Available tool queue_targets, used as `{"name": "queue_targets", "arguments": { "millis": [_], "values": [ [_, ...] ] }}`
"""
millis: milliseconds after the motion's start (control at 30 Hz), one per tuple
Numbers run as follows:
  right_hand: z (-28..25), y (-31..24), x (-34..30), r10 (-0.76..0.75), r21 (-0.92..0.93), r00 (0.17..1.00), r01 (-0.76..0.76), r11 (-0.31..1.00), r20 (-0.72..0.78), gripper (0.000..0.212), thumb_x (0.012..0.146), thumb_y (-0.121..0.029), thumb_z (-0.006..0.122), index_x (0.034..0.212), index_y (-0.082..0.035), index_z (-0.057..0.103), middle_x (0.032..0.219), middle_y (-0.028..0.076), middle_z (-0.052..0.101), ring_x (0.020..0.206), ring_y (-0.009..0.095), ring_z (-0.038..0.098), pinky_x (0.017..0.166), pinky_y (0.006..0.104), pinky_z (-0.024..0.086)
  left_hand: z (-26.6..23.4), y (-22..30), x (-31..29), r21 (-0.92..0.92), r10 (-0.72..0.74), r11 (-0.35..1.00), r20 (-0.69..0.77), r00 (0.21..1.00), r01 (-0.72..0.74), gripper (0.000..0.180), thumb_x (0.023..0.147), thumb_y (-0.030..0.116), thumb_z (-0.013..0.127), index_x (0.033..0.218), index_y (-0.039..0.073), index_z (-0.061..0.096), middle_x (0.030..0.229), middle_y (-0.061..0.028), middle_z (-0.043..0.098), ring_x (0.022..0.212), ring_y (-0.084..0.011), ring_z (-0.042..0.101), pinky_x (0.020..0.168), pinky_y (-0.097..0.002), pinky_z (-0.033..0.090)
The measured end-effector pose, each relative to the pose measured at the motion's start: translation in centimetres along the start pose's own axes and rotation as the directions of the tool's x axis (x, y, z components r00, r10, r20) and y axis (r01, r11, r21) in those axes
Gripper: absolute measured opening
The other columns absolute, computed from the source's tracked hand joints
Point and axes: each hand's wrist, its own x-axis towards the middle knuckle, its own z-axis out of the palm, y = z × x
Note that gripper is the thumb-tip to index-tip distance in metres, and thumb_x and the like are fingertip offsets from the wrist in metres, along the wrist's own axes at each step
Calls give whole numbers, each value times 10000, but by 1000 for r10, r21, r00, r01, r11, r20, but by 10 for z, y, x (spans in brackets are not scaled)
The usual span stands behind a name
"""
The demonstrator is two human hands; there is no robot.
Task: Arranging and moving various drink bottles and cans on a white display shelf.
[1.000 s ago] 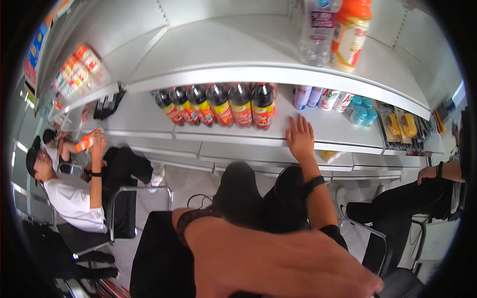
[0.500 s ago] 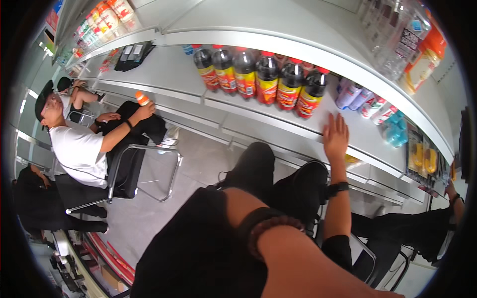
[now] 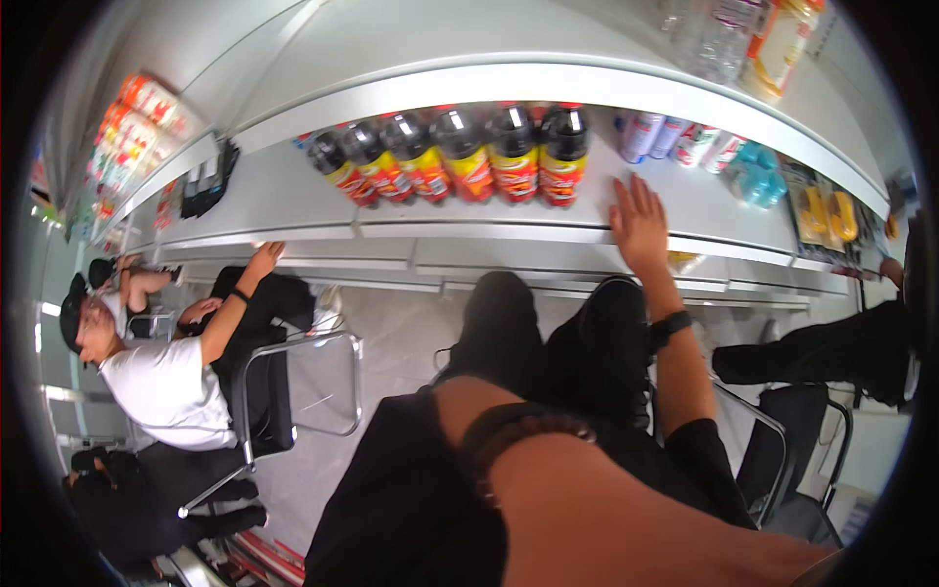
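Note:
My right hand [image 3: 641, 225], with a black band on the wrist, lies palm down on the white shelf [image 3: 391, 221] near its front edge. Its fingers are stretched out and hold nothing. Just left of it stands a row of several upright bottles of dark drink [image 3: 473, 161] with red-and-yellow labels. Beyond the fingertips are drink cans [image 3: 641, 137], some purplish, some white and red. My left forearm, wearing a dark band and a beaded bracelet, crosses low in front of me. Only the back of my left hand [image 3: 458, 394] shows between my black-clad legs; its fingers are hidden.
Teal wrapped goods [image 3: 756, 176] and yellow items on cards [image 3: 827, 215] fill the shelf's right end. An upper shelf [image 3: 548, 83] overhangs the bottles. On the left, a seated person [image 3: 161, 391] reaches toward the shelf edge. A chair [image 3: 792, 460] stands at right.
My view has turned, so the bottles sit further left and more level. My right hand stays flat on the shelf. The seated person's orange-capped bottle is no longer clearly visible.

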Motion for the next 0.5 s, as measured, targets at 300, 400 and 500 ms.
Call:
{"name": "queue_targets", "arguments": {
  "millis": [300, 400, 500],
  "values": [
    [-8, -5, -2, 14, 46, 1000, -13, 999, -12, 462, 947, -287, 527, 1372, -104, 536, 1448, 210, 476, 1347, 357, 443, 1131, 484, 324, -16, 22, -4, -121, -136, 983, 21, 990, 138, 872, 681, 655, 719, 1232, 5, 530, 1126, -169, 535, 1029, -358, 462, 878, -472, 375],
    [-8, -8, 0, 19, 41, 1000, -18, 999, -12, 468, 942, -284, 531, 1372, -102, 536, 1445, 214, 477, 1343, 359, 446, 1130, 482, 323, -21, 25, -5, -139, -172, 975, 23, 985, 173, 829, 695, 627, 712, 1213, 6, 533, 1101, -164, 532, 998, -347, 456, 856, -464, 368],
    [-14, -4, -1, 9, 66, 1000, -8, 998, -8, 474, 936, -286, 529, 1371, -97, 538, 1448, 221, 473, 1341, 362, 448, 1130, 480, 321, -21, 23, -7, -160, -200, 966, 23, 979, 201, 786, 709, 600, 705, 1195, 6, 535, 1075, -158, 529, 968, -335, 450, 833, -456, 362]
  ]
}}
